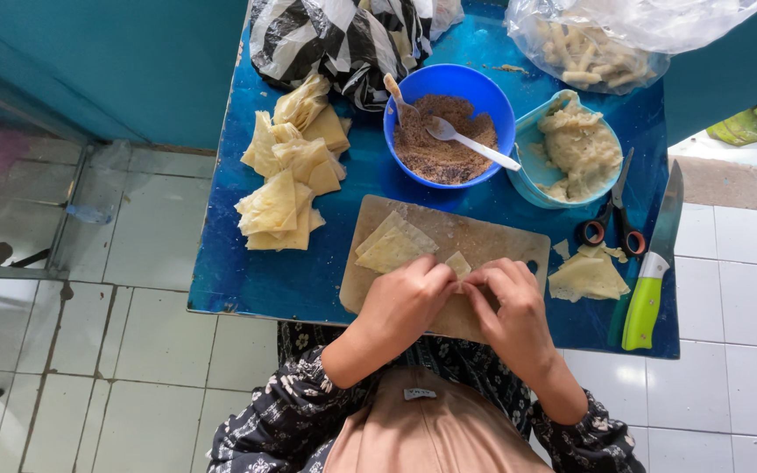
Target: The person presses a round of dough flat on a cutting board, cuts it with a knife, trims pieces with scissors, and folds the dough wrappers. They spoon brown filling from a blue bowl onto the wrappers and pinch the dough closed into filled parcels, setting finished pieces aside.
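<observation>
I see my left hand [400, 302] and right hand [508, 307] meeting at lower centre of the frame, each grip pinched narrow on one small pastry wrapper [458, 263] over the cutting board [484, 238] on the blue desk [265, 271].

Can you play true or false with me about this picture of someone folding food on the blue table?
1. Both hands are on the wooden board. True: the left hand and right hand pinch a small wrapper on the cutting board.
2. The blue bowl is empty. False: the blue bowl holds brown crumbly filling and a white spoon.
3. The knife has a green handle. True: the knife lies at the table's right edge.
4. The scissors are in the right hand. False: the scissors lie on the blue table, untouched.
5. Folded wrappers are piled left of the board. True: the pile sits there.
</observation>
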{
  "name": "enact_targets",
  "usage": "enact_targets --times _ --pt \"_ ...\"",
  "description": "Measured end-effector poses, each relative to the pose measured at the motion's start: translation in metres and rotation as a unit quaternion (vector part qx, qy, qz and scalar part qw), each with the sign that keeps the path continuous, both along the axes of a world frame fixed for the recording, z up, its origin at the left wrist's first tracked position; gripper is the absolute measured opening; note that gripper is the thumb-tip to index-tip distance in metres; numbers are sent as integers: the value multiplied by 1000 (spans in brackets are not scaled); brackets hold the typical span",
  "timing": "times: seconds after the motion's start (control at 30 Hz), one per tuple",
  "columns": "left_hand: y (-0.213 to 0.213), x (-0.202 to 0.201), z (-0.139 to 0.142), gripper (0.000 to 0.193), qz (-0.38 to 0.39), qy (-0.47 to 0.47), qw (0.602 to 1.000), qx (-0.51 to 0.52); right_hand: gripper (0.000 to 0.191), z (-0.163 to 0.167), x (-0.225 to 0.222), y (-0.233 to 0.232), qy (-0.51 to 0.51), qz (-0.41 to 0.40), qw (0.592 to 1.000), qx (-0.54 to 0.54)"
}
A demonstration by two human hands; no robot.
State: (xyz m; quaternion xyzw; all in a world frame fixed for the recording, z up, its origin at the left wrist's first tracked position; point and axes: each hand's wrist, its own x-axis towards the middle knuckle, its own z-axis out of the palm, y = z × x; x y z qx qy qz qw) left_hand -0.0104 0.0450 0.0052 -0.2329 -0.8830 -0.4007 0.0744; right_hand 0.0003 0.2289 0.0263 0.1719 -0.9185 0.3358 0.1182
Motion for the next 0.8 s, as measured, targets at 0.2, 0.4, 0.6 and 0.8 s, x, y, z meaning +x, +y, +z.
enact_targets --times 0.2,0.4,0.6,0.8 --pt "-1 -12 -2 10 -8 8 1000 14 12 -4 -6 3 -71 -24 997 -3" --pt "-14 -11 5 13 -47 56 997 -17 13 -1 -10 8 2 55 997 51" --pt "-5 -17 -5 12 -38 6 998 -46 12 2 -16 7 -27 38 997 57" --pt "3 -33 -16 14 -48 -42 994 -92 19 8 -12 2 27 78 994 71"
